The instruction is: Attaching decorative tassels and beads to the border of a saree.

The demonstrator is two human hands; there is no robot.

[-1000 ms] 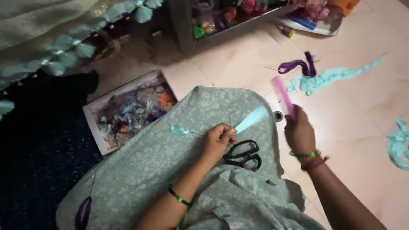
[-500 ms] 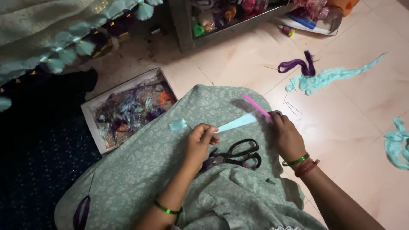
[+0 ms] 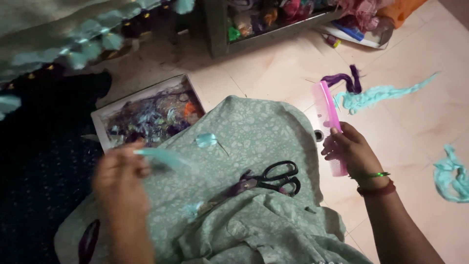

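— Across the green patterned cloth (image 3: 254, 146) on the person's lap, what do the hands have?

— From the head view, the only one: the left hand (image 3: 119, 178), blurred, is over the cloth's left edge, its fingers pinched on a pale teal tuft of thread (image 3: 161, 155) that sticks out toward the cloth's middle. The right hand (image 3: 352, 151) is just off the cloth's right edge, closed around a pink comb (image 3: 328, 122) held upright, teeth turned toward the cloth.

— Why held like that?

— My guess is that a pinch at one end leaves the tuft's loose fibres free, and the comb's teeth face them. The two hands are well apart.

— What else lies on the cloth?

— Black-handled scissors (image 3: 271, 179) rest on it near the middle, blades shut as far as I can tell, within reach of either hand. A small teal scrap (image 3: 206, 140) lies above them.

— And around the cloth?

— To its upper left, touching its edge, an open box (image 3: 146, 116) of mixed thread scraps. To its right, on the tiled floor (image 3: 273, 73), a purple strand (image 3: 344, 80) and a long teal strand (image 3: 386, 93), with more teal yarn (image 3: 452, 173) farther right.
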